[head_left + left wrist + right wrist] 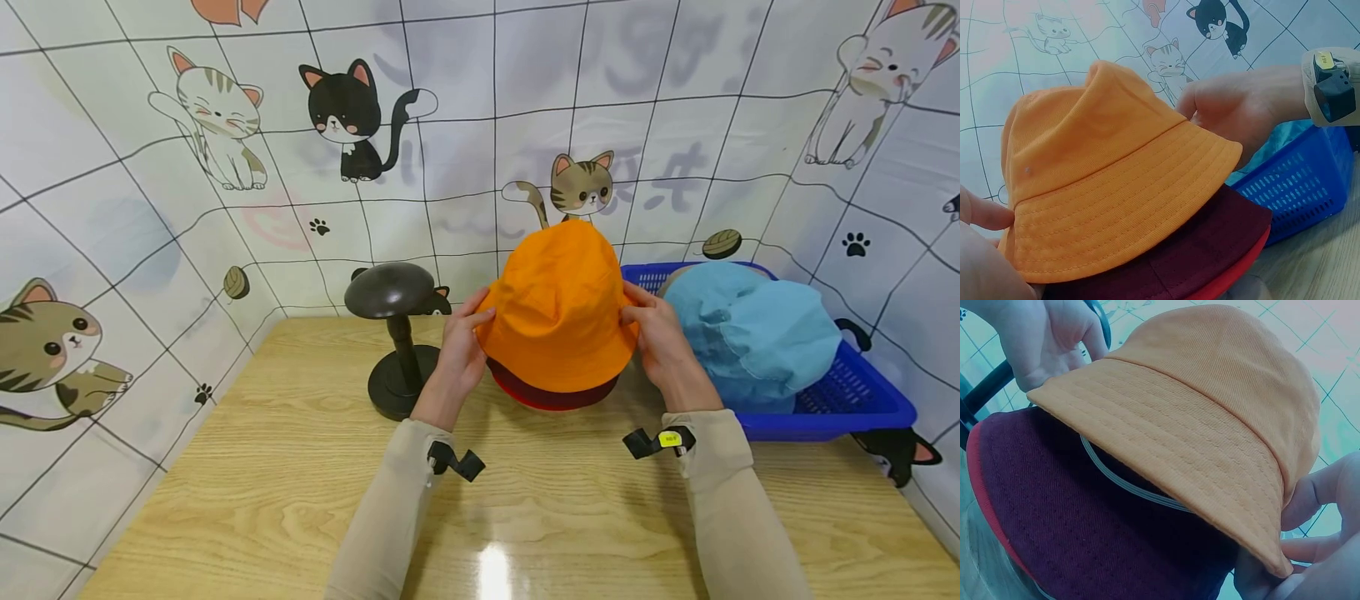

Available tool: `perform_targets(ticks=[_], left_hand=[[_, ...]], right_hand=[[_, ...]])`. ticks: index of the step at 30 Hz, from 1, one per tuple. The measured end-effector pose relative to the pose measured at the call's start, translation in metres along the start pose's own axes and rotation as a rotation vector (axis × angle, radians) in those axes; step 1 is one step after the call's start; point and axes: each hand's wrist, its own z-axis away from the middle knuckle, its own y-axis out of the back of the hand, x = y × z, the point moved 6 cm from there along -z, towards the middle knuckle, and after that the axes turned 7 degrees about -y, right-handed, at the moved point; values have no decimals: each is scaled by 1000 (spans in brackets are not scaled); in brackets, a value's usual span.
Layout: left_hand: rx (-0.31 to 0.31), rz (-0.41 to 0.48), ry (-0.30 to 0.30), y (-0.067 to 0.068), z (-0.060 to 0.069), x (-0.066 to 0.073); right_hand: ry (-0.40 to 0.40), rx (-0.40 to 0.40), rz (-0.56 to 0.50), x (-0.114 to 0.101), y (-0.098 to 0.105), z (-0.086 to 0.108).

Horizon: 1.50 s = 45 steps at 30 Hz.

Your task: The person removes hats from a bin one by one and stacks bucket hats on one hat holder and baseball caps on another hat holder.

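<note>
- Orange cotton-looking bucket hat [558, 304]: from my remote post I see it crown up, held between the black mushroom-topped stand [389, 291] and the blue plastic basket [862, 402], near the back wall.
- Left hand [461, 346]: fingers and thumb pinch the brim at its left side.
- Right hand [660, 337]: pinches the opposite side of the brim, so I count 2 holds on 1 hat.
- Maroon brim with a red edge [1054, 487]: it shows beneath the orange brim; what supports it I cannot tell.
- Pale cord [1141, 495]: it hangs in a loop between the 2 brims. My judgement is that it could snag if the layers slide or part.
- Soft cloth: I expect the crown to crease or the brim to fold if the hands press unevenly, and the lower layer could slip if nothing grips it.
- Loose black straps [455, 461] at the cuffs: they could catch on a brim during a low pass.
- Edges: I have the stand close on the left, the basket with its light blue hat [757, 333] close on the right, and the wall behind.
- Open room: the wooden tabletop [300, 475] gives me most freedom toward the wearer and front left.
</note>
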Motion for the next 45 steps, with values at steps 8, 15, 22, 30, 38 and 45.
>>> perform_targets(ticks=[8,15,22,30,38,45], left_hand=[[8,-3,9,1,0,-1],[18,-4,21,1,0,-1],[26,3,16,2,0,-2],[43,5,17,4,-2,-3],[84,2,15,9,-5,-5],[87,-12,22,11,-5,-7]], right_hand=[[-23,6,18,2,-1,1],[-38,6,45,6,0,-1],[-70,3,32,11,1,-6],[-78,0,32,14,1,-8],[-129,6,30,18,-1,-7],[-132,31,28,20,-1,-10]])
